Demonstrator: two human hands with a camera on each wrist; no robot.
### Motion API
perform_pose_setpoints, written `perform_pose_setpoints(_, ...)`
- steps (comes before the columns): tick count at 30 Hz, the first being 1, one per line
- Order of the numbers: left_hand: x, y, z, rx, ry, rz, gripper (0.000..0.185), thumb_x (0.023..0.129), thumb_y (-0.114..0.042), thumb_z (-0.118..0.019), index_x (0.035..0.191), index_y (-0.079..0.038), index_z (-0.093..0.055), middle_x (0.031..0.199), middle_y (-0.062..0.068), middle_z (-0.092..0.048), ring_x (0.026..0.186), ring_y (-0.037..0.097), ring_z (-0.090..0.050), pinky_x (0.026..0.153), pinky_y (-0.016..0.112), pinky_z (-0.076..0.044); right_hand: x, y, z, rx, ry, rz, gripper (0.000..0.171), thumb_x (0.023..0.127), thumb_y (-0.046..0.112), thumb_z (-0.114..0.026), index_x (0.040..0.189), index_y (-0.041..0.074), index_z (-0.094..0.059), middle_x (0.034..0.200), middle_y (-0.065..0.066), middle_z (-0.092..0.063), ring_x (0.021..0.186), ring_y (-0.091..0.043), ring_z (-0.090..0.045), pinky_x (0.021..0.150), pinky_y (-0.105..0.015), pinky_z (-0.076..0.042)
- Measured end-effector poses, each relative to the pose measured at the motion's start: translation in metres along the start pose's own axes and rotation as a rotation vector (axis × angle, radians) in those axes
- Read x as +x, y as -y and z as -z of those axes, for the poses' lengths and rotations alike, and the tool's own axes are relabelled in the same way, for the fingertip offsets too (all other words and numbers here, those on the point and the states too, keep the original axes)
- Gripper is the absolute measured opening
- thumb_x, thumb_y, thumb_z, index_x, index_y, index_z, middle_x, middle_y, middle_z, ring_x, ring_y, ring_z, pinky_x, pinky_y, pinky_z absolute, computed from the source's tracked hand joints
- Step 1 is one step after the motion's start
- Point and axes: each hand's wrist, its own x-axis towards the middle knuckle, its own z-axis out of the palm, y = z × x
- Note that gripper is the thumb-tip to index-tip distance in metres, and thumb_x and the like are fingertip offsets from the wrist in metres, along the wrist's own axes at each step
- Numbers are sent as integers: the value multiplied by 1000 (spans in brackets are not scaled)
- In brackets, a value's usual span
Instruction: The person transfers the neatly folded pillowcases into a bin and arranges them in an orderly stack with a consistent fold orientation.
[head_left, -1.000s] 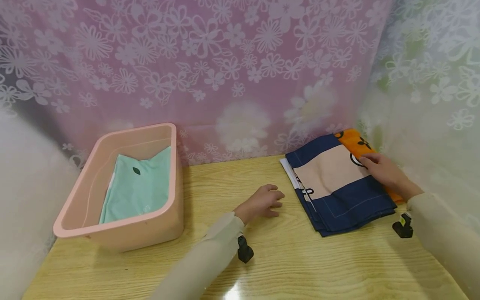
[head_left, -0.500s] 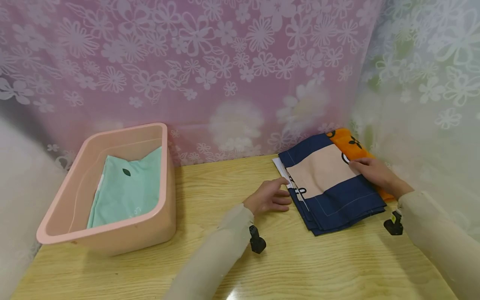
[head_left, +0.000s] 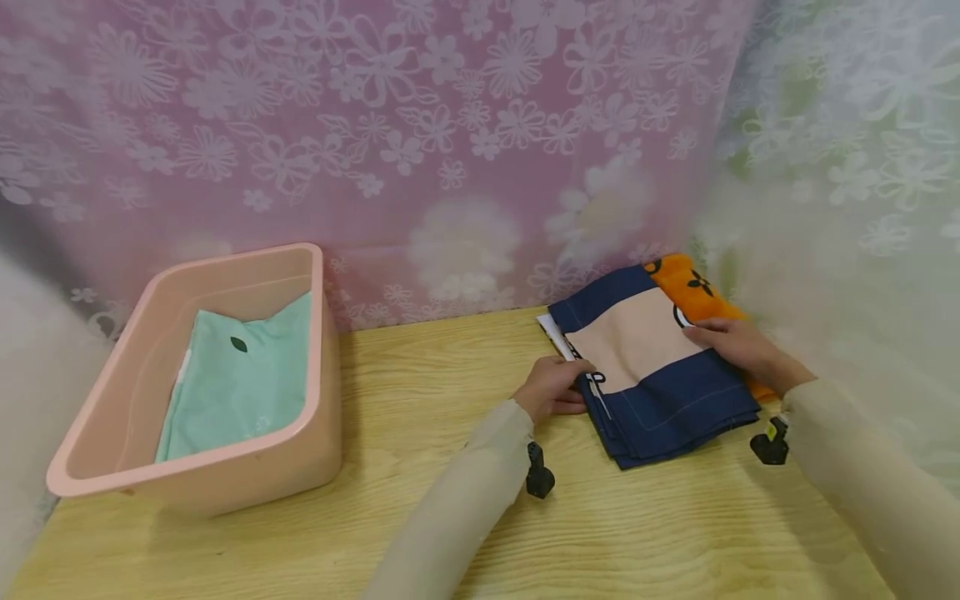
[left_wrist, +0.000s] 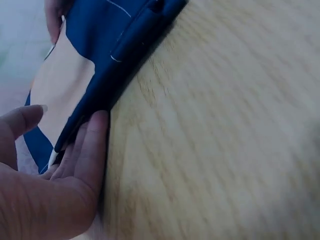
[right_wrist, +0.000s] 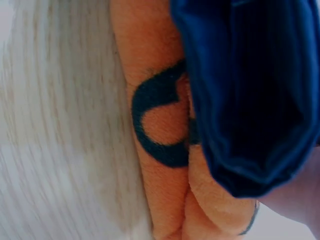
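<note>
A folded navy and beige cloth (head_left: 633,343) lies on the table, its left edge showing several layers with a white strip. At that edge is my left hand (head_left: 551,387). In the left wrist view its straight fingers (left_wrist: 90,155) slip against and under the layers, while the thumb hovers over the top. My right hand (head_left: 746,348) grips the cloth's right edge, thumb on top and the other fingers hidden beneath. An orange towel (head_left: 693,287) with dark prints sticks out under the cloth on the right. In the right wrist view the navy fold (right_wrist: 250,100) hangs over the orange towel.
A pink plastic tub (head_left: 322,392) stands on the left of the wooden table (head_left: 420,367). Inside it lies a folded mint-green cloth (head_left: 240,383) with a leaf print. Flowered curtains (head_left: 450,150) hang behind the table and at the right side.
My left hand has moved right across the table to the cloth's left edge, fingers now at the layers. The right hand stays at the right edge. The head view has shifted slightly right.
</note>
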Motion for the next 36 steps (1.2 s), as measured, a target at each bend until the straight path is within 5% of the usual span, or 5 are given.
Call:
perform_pose_setpoints(8, 10, 1, -12, 161, -176, -39, 28, 74, -24, -84, 84, -9, -63, 62, 6, -58, 45, 18, -56, 49, 37, -55, 1, -4, -4, 30, -3, 22, 82, 95, 55, -48, 144, -9, -28, 138, -32, -35, 117, -43, -42, 100, -56, -34)
perform_pose_setpoints(14, 11, 8, -11, 250, -236, -126, 33, 71, -22, -86, 91, -7, -64, 76, 4, -58, 46, 21, -60, 44, 33, -53, 3, -3, -5, 33, 4, 25, 84, 95, 55, -48, 145, -9, -26, 144, -34, -26, 123, -46, -36, 103, -58, -30)
perform_pose_setpoints(28, 8, 11, -17, 291, -217, -169, 17, 76, -17, -82, 80, -11, -66, 72, 1, -60, 53, 21, -63, 51, 33, -54, 7, -6, 4, 65, 73, 12, 86, 94, 49, -54, 145, -12, -21, 142, -35, -27, 118, -44, -39, 99, -55, -36)
perform_pose_setpoints(36, 4, 12, -12, 209, -191, -200, 14, 81, -11, -77, 87, -9, -65, 75, 1, -59, 55, 17, -59, 53, 34, -55, 10, -1, 6, 61, 83, 44, 60, 95, 39, -58, 124, -11, -41, 103, -17, -48, 80, -23, -56, 70, -31, -49)
